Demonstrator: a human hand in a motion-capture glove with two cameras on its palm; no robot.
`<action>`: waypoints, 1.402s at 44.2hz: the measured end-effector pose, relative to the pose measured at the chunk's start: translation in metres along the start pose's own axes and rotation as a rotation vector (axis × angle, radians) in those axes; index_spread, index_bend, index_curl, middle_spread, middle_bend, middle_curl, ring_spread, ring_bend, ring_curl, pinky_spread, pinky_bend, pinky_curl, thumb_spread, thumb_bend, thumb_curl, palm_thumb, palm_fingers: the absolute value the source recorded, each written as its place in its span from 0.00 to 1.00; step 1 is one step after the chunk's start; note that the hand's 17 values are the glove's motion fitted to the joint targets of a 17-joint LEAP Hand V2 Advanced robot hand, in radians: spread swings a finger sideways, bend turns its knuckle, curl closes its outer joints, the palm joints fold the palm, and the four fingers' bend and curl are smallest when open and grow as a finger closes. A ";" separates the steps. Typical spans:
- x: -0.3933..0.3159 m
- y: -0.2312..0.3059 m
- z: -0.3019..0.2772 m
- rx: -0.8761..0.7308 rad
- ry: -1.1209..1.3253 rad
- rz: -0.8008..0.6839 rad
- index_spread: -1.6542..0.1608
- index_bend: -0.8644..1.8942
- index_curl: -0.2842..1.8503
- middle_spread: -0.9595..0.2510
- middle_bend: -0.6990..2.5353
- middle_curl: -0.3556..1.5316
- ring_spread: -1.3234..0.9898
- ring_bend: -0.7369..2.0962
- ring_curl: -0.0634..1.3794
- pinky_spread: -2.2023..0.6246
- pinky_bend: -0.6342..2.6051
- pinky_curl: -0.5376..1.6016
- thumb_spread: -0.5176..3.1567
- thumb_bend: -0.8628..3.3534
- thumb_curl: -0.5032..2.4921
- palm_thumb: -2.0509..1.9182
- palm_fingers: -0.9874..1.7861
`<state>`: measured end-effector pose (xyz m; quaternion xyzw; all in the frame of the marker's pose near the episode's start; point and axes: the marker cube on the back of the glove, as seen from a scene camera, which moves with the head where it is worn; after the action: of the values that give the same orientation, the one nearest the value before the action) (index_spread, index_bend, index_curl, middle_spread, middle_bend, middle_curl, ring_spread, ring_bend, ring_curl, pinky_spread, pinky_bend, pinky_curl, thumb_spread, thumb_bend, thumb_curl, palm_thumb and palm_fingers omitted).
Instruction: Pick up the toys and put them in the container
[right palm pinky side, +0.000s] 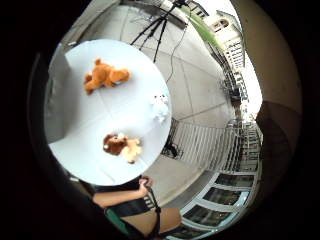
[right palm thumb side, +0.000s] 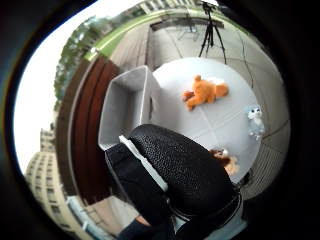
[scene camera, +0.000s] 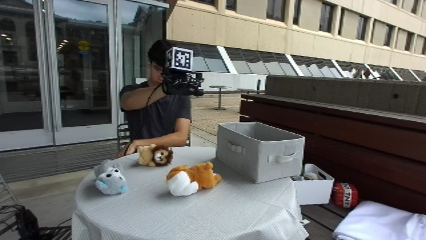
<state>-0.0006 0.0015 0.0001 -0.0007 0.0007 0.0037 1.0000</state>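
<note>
With hand (scene camera: 181, 82) raised, fingers' state n/a: risk knocking lion (scene camera: 155, 155) off counter (scene camera: 219, 210) edge on reach; bin (scene camera: 259, 150) empty.

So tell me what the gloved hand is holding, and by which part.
Nothing. The gloved right hand is raised high above the table; the orange fox toy, lion toy and grey toy all lie untouched on the tablecloth.
</note>
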 end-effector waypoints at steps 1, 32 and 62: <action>0.000 0.001 0.000 -0.001 0.001 0.004 0.86 0.38 0.15 0.77 0.28 0.21 0.53 0.31 0.05 0.76 0.32 0.29 0.25 0.18 0.16 0.48 0.38; 0.014 0.011 0.004 -0.032 0.034 -0.020 0.81 0.37 0.25 0.74 0.27 0.32 0.47 0.32 0.12 0.74 0.35 0.38 0.42 0.18 0.18 0.47 0.33; 0.070 0.114 0.117 -0.089 0.020 0.173 0.80 0.37 0.26 0.73 0.27 0.35 0.46 0.34 0.19 0.76 0.37 0.41 0.37 0.18 0.20 0.47 0.33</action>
<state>0.0684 0.1162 0.1173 -0.0453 0.0105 0.0901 0.9948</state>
